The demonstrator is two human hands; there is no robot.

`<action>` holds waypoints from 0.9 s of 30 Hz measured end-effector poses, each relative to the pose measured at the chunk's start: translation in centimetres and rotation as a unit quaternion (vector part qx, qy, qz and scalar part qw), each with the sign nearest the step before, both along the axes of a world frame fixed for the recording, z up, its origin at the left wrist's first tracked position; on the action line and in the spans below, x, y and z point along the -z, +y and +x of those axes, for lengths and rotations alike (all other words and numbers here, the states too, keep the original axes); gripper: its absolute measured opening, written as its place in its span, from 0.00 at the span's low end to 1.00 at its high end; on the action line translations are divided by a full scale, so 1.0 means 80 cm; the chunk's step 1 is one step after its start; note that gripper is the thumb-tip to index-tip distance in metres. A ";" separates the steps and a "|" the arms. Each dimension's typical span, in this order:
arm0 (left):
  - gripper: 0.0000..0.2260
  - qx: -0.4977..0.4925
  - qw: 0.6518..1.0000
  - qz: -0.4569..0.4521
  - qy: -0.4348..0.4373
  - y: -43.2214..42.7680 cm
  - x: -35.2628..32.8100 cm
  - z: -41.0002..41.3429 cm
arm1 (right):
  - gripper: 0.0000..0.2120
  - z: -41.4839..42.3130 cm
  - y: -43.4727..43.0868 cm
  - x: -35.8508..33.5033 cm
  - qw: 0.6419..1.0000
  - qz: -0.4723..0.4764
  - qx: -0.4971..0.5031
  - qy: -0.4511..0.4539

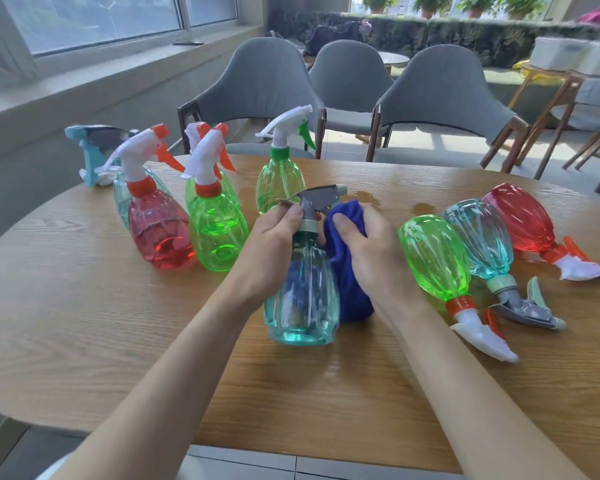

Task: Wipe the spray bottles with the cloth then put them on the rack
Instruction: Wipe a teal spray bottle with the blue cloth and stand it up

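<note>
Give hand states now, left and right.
Left hand: closed, gripping the teal bottle at its neck.
Right hand: closed, holding the cloth against that bottle.

2 forearms stretched forward, left hand (277, 239) and right hand (373, 249) curled in grips

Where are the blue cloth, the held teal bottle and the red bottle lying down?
blue cloth (355, 296), head view, its lower fold.
teal bottle (302, 306), head view, its clear belly.
red bottle (520, 216) lying down, head view, its rounded body.

Spray bottles (160, 233) on wooden table (84, 323)
</note>
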State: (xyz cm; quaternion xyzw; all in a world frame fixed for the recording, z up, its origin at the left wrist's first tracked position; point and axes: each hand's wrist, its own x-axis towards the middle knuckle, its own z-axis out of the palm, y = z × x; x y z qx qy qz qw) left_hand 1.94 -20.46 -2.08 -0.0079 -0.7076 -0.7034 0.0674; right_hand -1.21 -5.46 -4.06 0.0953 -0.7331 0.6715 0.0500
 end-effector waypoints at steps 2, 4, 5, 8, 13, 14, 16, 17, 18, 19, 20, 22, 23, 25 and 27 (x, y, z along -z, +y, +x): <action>0.18 0.008 1.000 -0.001 -0.001 0.000 0.000 0.001 | 0.11 0.001 -0.001 -0.003 0.990 -0.121 -0.012 -0.064; 0.18 0.014 1.000 0.006 -0.002 0.002 0.001 0.000 | 0.12 0.005 -0.006 -0.007 0.966 -0.228 -0.018 -0.119; 0.17 0.012 1.000 0.015 -0.007 0.002 0.001 0.000 | 0.13 0.006 -0.008 -0.007 0.957 -0.256 -0.013 -0.135; 0.17 0.005 0.999 0.030 -0.022 0.005 0.001 -0.001 | 0.15 0.007 -0.012 -0.003 0.939 -0.307 0.013 -0.154; 0.16 0.003 1.000 0.010 -0.020 0.007 0.000 0.000 | 0.09 0.009 -0.014 0.000 0.946 -0.295 0.052 -0.124; 0.16 0.001 1.000 0.009 -0.018 0.007 -0.001 0.001 | 0.09 0.008 -0.011 -0.001 0.952 -0.279 0.049 -0.113; 0.16 0.006 1.000 0.015 -0.018 0.007 -0.002 0.003 | 0.10 0.008 -0.005 -0.006 0.971 -0.223 0.016 -0.082; 0.16 0.014 1.000 0.019 -0.019 0.007 -0.003 0.004 | 0.10 0.007 -0.002 -0.007 0.984 -0.171 0.000 -0.056; 0.15 0.024 0.999 0.020 -0.019 0.007 -0.004 0.005 | 0.09 0.007 0.001 -0.008 0.993 -0.114 -0.003 -0.029; 0.15 0.033 0.999 0.019 -0.018 0.006 -0.004 0.005 | 0.09 0.007 0.003 -0.008 0.998 -0.069 0.002 -0.011; 0.15 0.041 0.999 0.014 -0.017 0.006 -0.004 0.005 | 0.09 0.008 0.004 -0.008 0.999 -0.052 0.007 -0.006; 0.15 0.049 0.999 0.005 -0.015 0.006 -0.003 0.004 | 0.08 0.010 0.005 -0.008 0.994 -0.103 -0.007 -0.036; 0.15 0.049 0.999 0.005 -0.014 0.006 -0.002 0.004 | 0.07 0.010 0.005 -0.008 0.987 -0.147 -0.016 -0.061; 0.14 0.046 0.999 0.016 -0.015 0.006 -0.001 0.004 | 0.07 0.011 0.002 -0.010 0.976 -0.198 -0.017 -0.092; 0.14 0.043 0.998 0.042 -0.023 0.008 0.000 0.005 | 0.08 0.010 -0.002 -0.008 0.976 -0.200 -0.005 -0.091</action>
